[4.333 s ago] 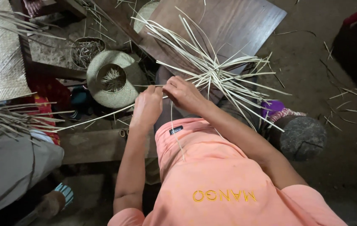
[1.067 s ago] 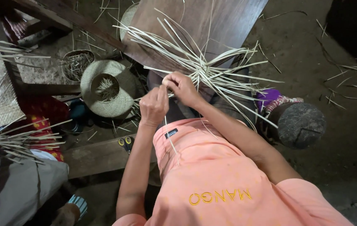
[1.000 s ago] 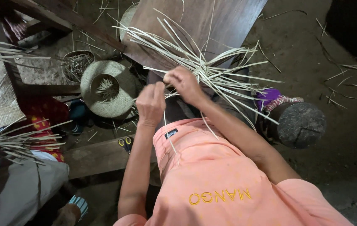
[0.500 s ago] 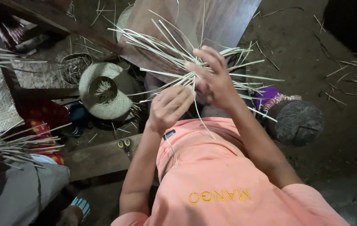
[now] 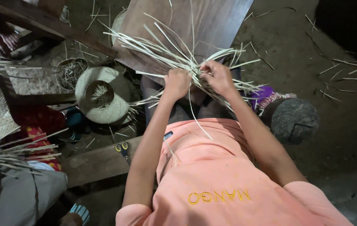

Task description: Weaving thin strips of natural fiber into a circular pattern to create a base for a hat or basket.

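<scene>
Strips (image 5: 174, 58) at hands: pale straw. Shirt (image 5: 212, 175) below: salmon, yellow lettering. Scissors (image 5: 123, 148) left of left hand (image 5: 177, 83): yellow handles.

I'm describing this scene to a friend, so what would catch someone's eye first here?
First, the fan of pale straw strips spreading over a dark wooden board at top centre, gripped where they cross by the left hand and right hand. Next, the half-woven straw hat on the floor at left, with small yellow-handled scissors below it.

The hands (image 5: 197, 81) hide where the pale strips (image 5: 161, 50) cross.
</scene>
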